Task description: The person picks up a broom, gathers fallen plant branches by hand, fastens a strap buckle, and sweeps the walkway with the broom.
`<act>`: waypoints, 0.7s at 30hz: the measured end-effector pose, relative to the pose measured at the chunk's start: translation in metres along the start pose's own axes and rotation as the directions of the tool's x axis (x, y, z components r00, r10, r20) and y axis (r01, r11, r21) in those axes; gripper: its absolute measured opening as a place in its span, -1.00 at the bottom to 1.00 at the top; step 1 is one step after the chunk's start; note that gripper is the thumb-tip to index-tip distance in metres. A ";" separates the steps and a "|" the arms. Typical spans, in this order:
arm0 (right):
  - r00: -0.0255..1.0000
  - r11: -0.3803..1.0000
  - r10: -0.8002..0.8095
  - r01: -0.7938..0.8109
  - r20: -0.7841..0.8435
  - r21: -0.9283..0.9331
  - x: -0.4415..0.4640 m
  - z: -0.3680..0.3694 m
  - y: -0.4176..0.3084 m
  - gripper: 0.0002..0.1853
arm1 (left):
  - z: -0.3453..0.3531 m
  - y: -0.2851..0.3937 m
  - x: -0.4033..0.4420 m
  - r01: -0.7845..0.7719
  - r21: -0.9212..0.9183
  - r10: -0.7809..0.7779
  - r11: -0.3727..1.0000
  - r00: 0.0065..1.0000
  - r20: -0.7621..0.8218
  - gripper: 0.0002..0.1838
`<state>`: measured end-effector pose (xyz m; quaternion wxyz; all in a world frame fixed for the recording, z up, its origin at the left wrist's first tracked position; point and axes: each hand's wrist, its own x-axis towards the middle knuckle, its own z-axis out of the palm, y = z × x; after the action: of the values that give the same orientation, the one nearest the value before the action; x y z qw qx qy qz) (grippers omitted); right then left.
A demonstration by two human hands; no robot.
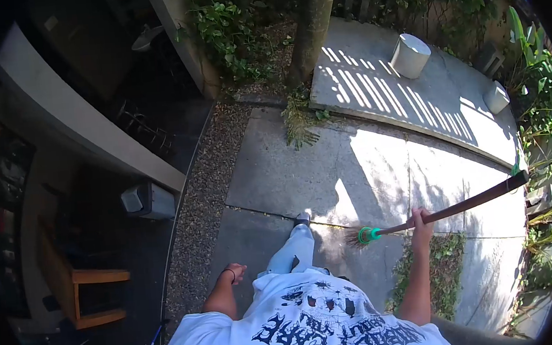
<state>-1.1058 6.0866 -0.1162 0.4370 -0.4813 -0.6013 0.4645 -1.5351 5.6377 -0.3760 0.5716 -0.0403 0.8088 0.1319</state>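
My right hand (420,219) is wrapped around the handle of a broom (460,207), gripping it partway along. The broom is held off the ground and slants across the right side of the view. Its thick dark end points up and to the right, and its green collar (368,234) and short brown bristles (354,237) point left, toward my leg. My left hand (236,272), with a dark band at the wrist, hangs beside my left hip. Its fingers look curled in, with nothing visible in them.
Concrete slabs (274,153) lie ahead, bordered on the left by a gravel strip (208,197). A raised platform (360,94) carries two pale pots (411,56). A tree trunk (314,30) rises ahead. Plants line the right; a wooden piece of furniture (99,276) stands indoors left.
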 end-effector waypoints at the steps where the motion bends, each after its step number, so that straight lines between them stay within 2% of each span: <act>1: 0.998 0.997 0.055 -0.054 0.035 -0.049 0.026 0.014 0.043 -0.64 | -0.003 0.041 0.016 0.000 -0.012 0.000 1.000 0.999 -0.033 -0.67; 2: 0.990 0.988 0.125 -0.119 0.058 -0.100 0.043 0.023 0.085 -0.64 | -0.008 0.083 0.025 -0.007 -0.014 0.007 1.000 1.000 -0.017 -0.67; 4: 0.967 0.926 0.162 -0.080 0.196 -0.369 0.080 0.018 0.129 -0.66 | -0.024 0.152 0.034 -0.002 -0.053 0.003 0.999 1.000 0.002 -0.65; 5: 0.992 0.963 0.119 -0.102 0.052 -0.251 0.102 0.034 0.114 -0.65 | -0.034 0.192 0.037 -0.026 0.018 0.025 1.000 0.998 0.054 -0.65; 6: 0.999 0.991 0.047 -0.049 -0.022 -0.121 0.136 0.047 0.095 -0.65 | -0.048 0.241 0.039 -0.051 0.090 0.042 0.995 0.994 0.098 -0.66; 7: 0.993 1.000 0.005 -0.004 -0.116 0.004 0.162 0.058 0.065 -0.64 | -0.062 0.287 0.037 -0.131 0.074 0.126 0.989 0.990 0.066 -0.67; 8: 0.981 0.997 -0.074 0.079 -0.178 0.022 0.193 0.069 0.029 -0.62 | -0.071 0.326 0.035 -0.205 0.069 0.203 0.976 0.978 0.044 -0.69; 9: 0.978 0.994 -0.097 0.106 -0.183 0.041 0.223 0.078 -0.006 -0.59 | -0.081 0.361 0.043 -0.292 0.010 0.292 0.956 0.956 -0.022 -0.69; 10: 0.957 0.970 -0.223 0.236 -0.184 0.055 0.258 0.084 -0.015 -0.57 | -0.089 0.399 0.053 -0.392 -0.046 0.386 0.919 0.918 -0.093 -0.70; 11: 0.967 0.973 -0.184 0.204 -0.176 0.104 0.291 0.092 -0.014 -0.57 | -0.096 0.431 0.059 -0.388 -0.040 0.383 0.921 0.919 -0.092 -0.70; 13: 0.981 0.979 -0.110 0.134 -0.159 0.151 0.360 0.111 0.006 -0.58 | -0.107 0.499 0.075 -0.471 -0.108 0.447 0.875 0.874 -0.189 -0.72; 14: 0.986 0.984 -0.074 0.096 -0.147 0.152 0.397 0.130 0.029 -0.58 | -0.113 0.528 0.085 -0.479 -0.103 0.455 0.872 0.869 -0.193 -0.72; 15: 0.988 0.985 -0.026 0.052 -0.151 0.167 0.435 0.149 0.048 -0.61 | -0.114 0.553 0.097 -0.450 -0.018 0.440 0.893 0.879 -0.182 -0.73; 16: 0.985 0.978 -0.070 0.099 -0.155 0.185 0.479 0.169 0.059 -0.65 | -0.112 0.576 0.106 -0.415 0.059 0.418 0.908 0.890 -0.179 -0.75; 18: 0.978 0.977 -0.166 0.181 -0.126 0.117 0.559 0.221 0.015 -0.70 | -0.101 0.608 0.134 -0.386 0.078 0.393 0.919 0.889 -0.233 -0.77; 19: 0.963 0.969 -0.233 0.242 -0.138 0.052 0.609 0.243 0.023 -0.77 | -0.099 0.615 0.141 -0.350 0.120 0.369 0.929 0.889 -0.270 -0.79; 20: 0.972 0.968 -0.215 0.225 -0.097 0.109 0.654 0.271 0.017 -0.79 | -0.098 0.627 0.142 -0.329 0.130 0.353 0.935 0.894 -0.275 -0.79; 21: 0.972 0.973 -0.214 0.221 -0.101 0.067 0.698 0.302 0.016 -0.78 | -0.090 0.641 0.144 -0.352 0.106 0.367 0.930 0.869 -0.333 -0.80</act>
<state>-1.5044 6.7341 -0.1333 0.5311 -0.4163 -0.6109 0.4140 -1.8057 6.2433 -0.3753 0.3862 0.1005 0.8926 0.2097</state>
